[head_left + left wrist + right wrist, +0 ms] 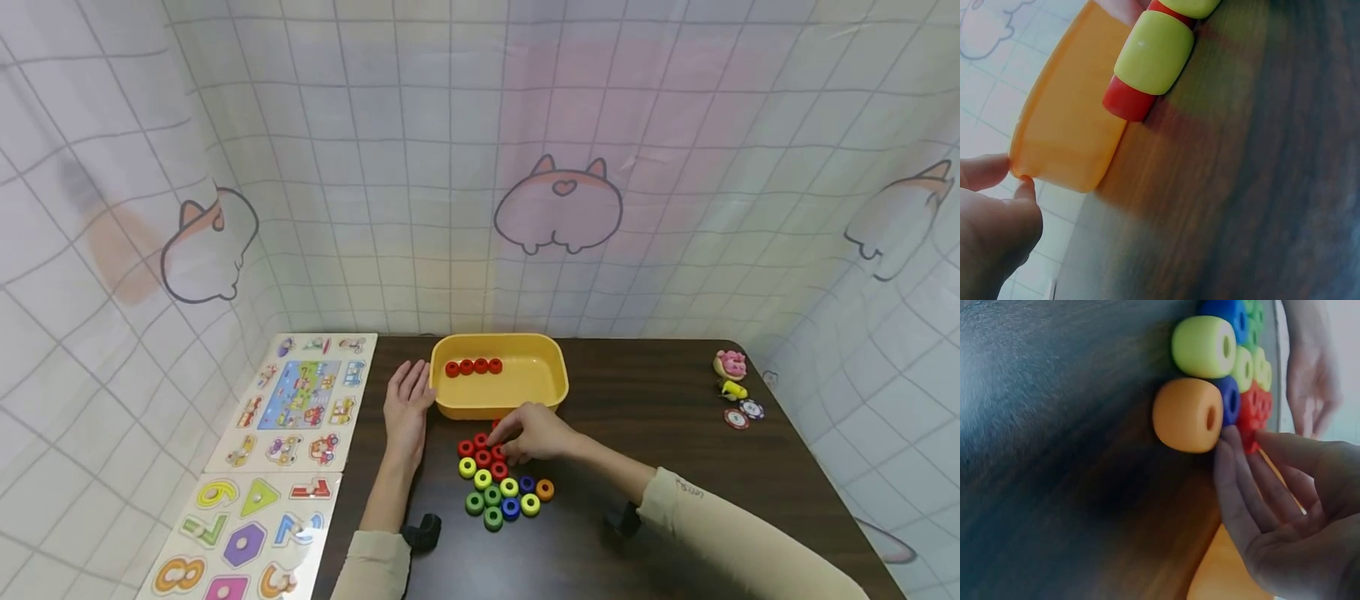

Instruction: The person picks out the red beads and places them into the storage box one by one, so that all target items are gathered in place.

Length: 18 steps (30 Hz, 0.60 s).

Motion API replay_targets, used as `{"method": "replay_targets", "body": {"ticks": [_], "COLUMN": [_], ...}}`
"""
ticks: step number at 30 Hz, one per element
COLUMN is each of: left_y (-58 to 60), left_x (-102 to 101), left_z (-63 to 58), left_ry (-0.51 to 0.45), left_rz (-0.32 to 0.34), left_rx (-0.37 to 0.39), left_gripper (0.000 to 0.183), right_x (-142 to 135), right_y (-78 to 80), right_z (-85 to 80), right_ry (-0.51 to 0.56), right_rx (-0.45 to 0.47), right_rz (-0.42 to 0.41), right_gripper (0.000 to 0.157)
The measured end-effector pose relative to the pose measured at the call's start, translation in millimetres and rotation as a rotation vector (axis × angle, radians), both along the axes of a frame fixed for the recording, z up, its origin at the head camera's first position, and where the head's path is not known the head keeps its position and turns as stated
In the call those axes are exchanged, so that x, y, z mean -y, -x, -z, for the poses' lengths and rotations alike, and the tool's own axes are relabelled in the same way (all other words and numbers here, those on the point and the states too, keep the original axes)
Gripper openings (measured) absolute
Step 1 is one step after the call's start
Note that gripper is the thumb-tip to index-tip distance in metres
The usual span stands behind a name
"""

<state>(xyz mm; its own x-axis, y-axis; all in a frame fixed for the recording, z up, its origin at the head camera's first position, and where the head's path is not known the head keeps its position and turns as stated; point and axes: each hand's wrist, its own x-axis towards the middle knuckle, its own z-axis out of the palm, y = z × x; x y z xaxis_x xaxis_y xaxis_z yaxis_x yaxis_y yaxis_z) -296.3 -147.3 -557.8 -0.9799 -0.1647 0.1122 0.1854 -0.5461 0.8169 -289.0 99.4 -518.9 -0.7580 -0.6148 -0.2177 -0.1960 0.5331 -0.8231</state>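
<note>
A yellow tub point(551, 371) stands at the back of the dark table, with several red rings point(472, 367) in a row inside it. In front of the tub lies a cluster of red, yellow, green, blue and orange rings point(502, 483). My right hand point(510, 452) is curled over the cluster's red rings point(482, 456). In the right wrist view its thumb and fingers point(1235, 481) pinch a red ring point(1250, 442) beside the orange ring point(1186, 415). My left hand point(408, 402) lies flat on the table, its fingertips point(985, 172) touching the tub's corner point(1066, 137).
Two wooden puzzle boards point(300, 400) point(247, 533) lie along the table's left edge. A pink toy point(731, 364), a yellow toy point(733, 389) and two chips point(742, 414) sit at the far right. Cloth walls close in the table on three sides.
</note>
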Motion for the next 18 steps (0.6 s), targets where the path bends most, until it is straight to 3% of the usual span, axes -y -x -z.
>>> {"method": "replay_targets", "body": {"ticks": [4, 8, 13, 18], "left_y": [-0.3, -0.1, 2.0, 6.4], "left_x": [0, 0, -1, -2], "left_z": [0.8, 0.5, 4.3, 10.6], "left_ry": [-0.003, -0.020, -0.032, -0.023], "left_rz": [0.004, 0.003, -0.010, -0.034], "left_rx": [-0.007, -0.014, 0.000, -0.004], "left_gripper": [0.068, 0.070, 0.070, 0.067], "right_x": [3, 3, -1, -5], "right_y": [0.3, 5.0, 16.9, 42.2], "right_z": [5.6, 0.7, -23.1, -51.4], "right_ry": [0.023, 0.043, 0.098, 0.130], "right_rx": [0.045, 0.096, 0.192, 0.242], "right_rz": [0.022, 0.028, -0.015, -0.017], "right_gripper": [0.017, 0.016, 0.019, 0.023]}}
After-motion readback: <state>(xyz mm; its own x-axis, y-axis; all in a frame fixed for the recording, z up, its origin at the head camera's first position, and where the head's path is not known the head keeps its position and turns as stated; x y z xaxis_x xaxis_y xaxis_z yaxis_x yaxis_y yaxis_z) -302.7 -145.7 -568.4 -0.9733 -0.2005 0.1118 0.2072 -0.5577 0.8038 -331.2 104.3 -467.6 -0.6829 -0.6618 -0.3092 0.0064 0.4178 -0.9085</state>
